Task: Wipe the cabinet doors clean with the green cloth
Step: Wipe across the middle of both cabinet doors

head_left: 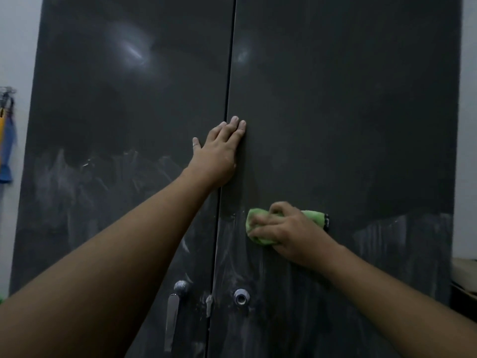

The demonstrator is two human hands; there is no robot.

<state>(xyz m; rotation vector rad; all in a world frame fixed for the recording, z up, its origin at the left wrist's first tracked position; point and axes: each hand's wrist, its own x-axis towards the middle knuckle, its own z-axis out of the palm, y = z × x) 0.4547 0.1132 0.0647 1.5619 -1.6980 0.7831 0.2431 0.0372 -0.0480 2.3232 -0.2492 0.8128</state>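
A: Where is the cloth being held?

B: It is being gripped by the right hand, whose fingers are being curled over the bunched fabric. It is being pressed against the right door. Green folds are being seen left of the knuckles and again just right of them.

A: And the left hand?

B: Nothing is being gripped by it. It is being laid flat with straight fingers, above and to the left of the grip, over the seam between the doors. Its fingertips are being rested on the right door, and its thumb is being spread onto the left door.

A: What is being seen around the grip?

B: White smears are being seen below it and out to its right, while the panel above it is being seen dark. More smears are being seen across the left door. Well below the grip, a round lock is being seen on the right door. Down to its left, past the seam, a knob and a long handle are being seen.

A: Beyond the cabinet?

B: Far left of the grip, blue and yellow items are being seen hanging; what they are cannot be told.
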